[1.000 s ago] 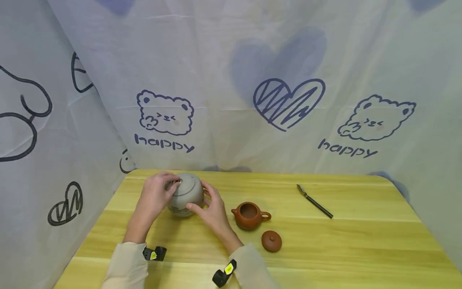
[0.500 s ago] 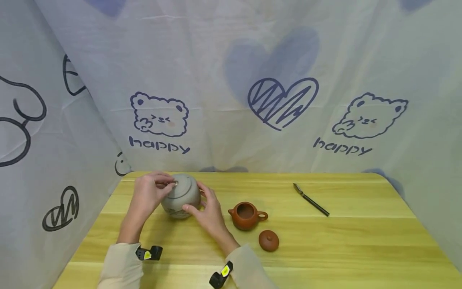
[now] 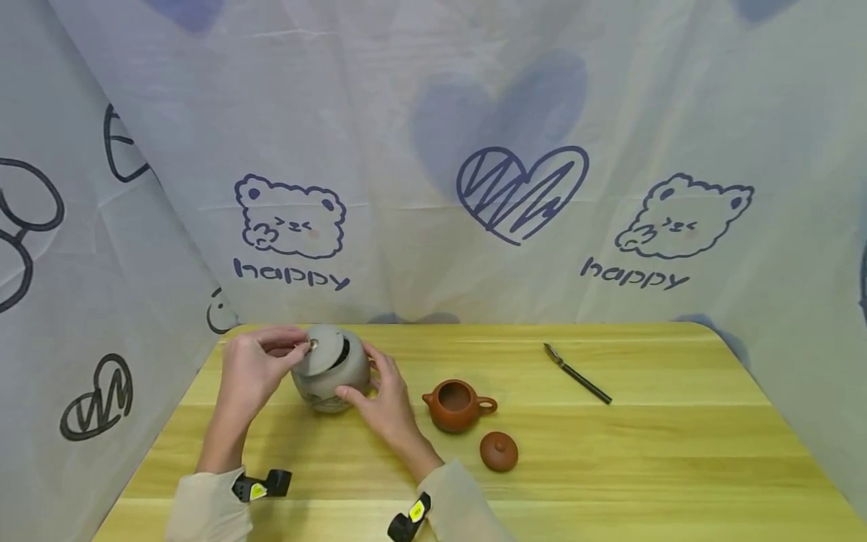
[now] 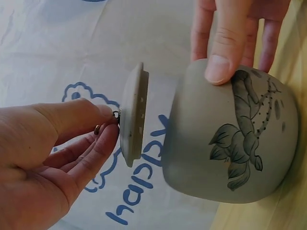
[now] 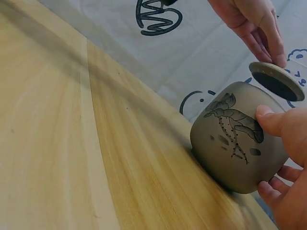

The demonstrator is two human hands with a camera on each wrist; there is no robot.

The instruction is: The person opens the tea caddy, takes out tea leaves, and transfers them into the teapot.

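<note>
A grey ceramic jar [image 3: 345, 388] with a dark lotus painting [image 4: 240, 153] stands at the back left of the table. My left hand [image 3: 256, 369] pinches the small knob of the jar's grey lid [image 4: 134, 115] between thumb and fingers. The lid is off the rim and tilted; both wrist views show a gap between it and the jar. In the head view a dark strip of the jar's mouth [image 3: 343, 352] shows beside the lid. My right hand [image 3: 389, 403] grips the jar's right side, its thumb [image 5: 271, 120] against the front and fingers around behind.
Right of the jar stands a small reddish-brown clay teapot [image 3: 454, 406] without its lid. The teapot lid [image 3: 499, 452] lies in front of it. Farther right is a slim dark tool with a pointed tip [image 3: 578, 374]. A printed cloth [image 3: 406, 226] hangs behind the table.
My left hand has lifted the jar lid up and leftward off the rim, exposing part of the mouth. My right hand has kept its grip on the jar. The whole head view has shifted slightly.
</note>
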